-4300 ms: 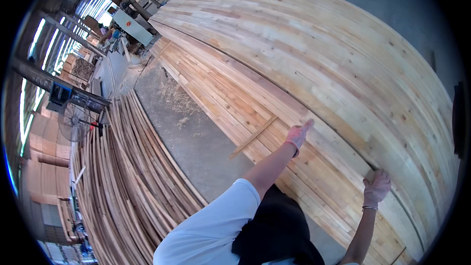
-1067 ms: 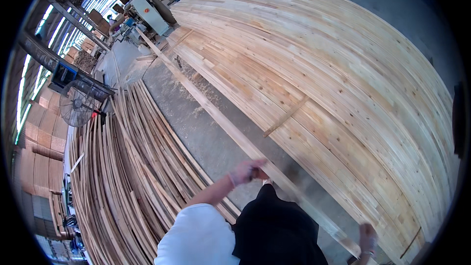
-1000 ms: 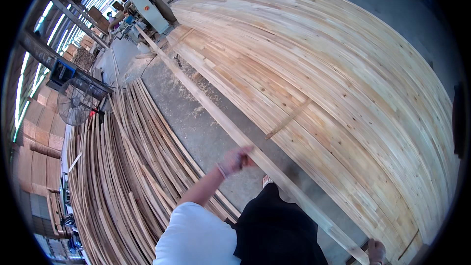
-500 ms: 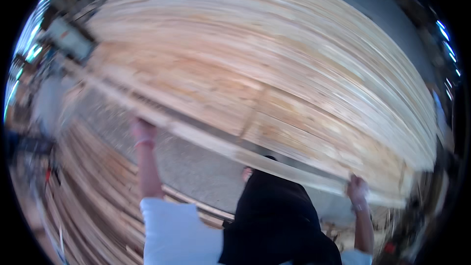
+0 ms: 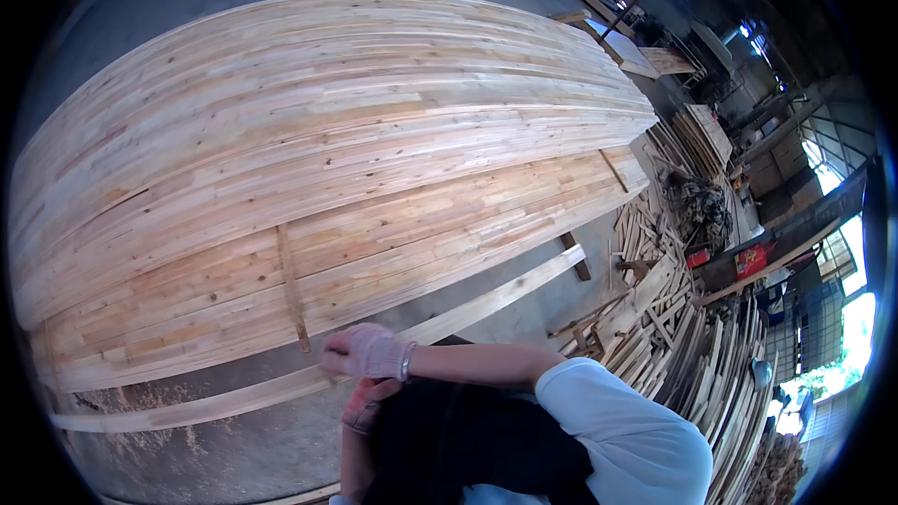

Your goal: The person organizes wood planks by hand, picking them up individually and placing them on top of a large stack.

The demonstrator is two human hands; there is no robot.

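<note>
A long pale wooden plank (image 5: 486, 301) runs slantwise from lower left to mid right, in front of a big stack of jointed boards (image 5: 327, 159). My right hand (image 5: 369, 353), in a light glove, reaches across from the right and is curled over the plank near its middle. My left hand (image 5: 367, 405), in a pinkish glove, sits just below it, close to my dark clothing (image 5: 468, 449). Its fingers are partly hidden, and I cannot tell whether it touches the plank. A thin wooden slat (image 5: 292, 285) lies across the stack just above my hands.
Grey concrete floor (image 5: 234, 449) with sawdust lies under the plank. Loose slats and offcuts (image 5: 673, 318) are heaped at the right, by a red machine (image 5: 753, 260). More board piles (image 5: 645, 51) stand at the far right.
My view has swung round, so the stack now fills the upper left. My two hands, wide apart along the plank before, are now close together near its middle.
</note>
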